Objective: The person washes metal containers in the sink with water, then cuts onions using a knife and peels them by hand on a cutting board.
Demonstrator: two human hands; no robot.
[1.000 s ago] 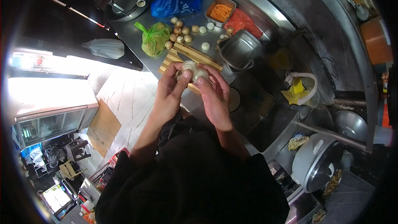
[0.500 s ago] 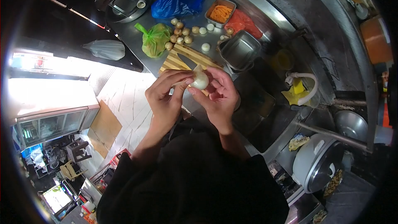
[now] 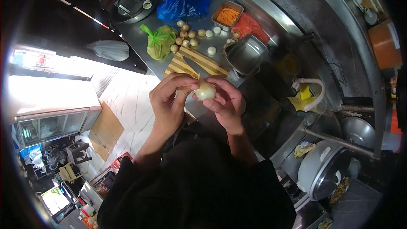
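A partly peeled onion [image 3: 206, 91] is between my two hands, its bulb pale and glossy, with a dry tip pointing up. Around its right side curl the fingers of my right hand [image 3: 228, 104], the thumb below. At the onion's upper left, my left hand [image 3: 167, 95] pinches a bit of brownish onion skin between thumb and forefinger. Just beyond my hands lies a striped wooden cutting board [image 3: 207, 62] with a knife [image 3: 194, 65] on it. Unpeeled onions [image 3: 185, 34] sit behind the board, and several peeled white onions [image 3: 211, 51] lie to their right.
On the steel counter are a green bag [image 3: 161, 44], a blue bag [image 3: 182, 0], a tray of cut carrots [image 3: 227, 16], a red bag [image 3: 252, 27] and a steel pan [image 3: 248, 53]. A lidded pot [image 3: 133, 4] stands far left; a large white cooker [image 3: 318, 167] is at right.
The onion has tilted and dropped slightly in my hands, showing more of its bulb. My right fingers and thumb have shifted around it. The view has moved a little.
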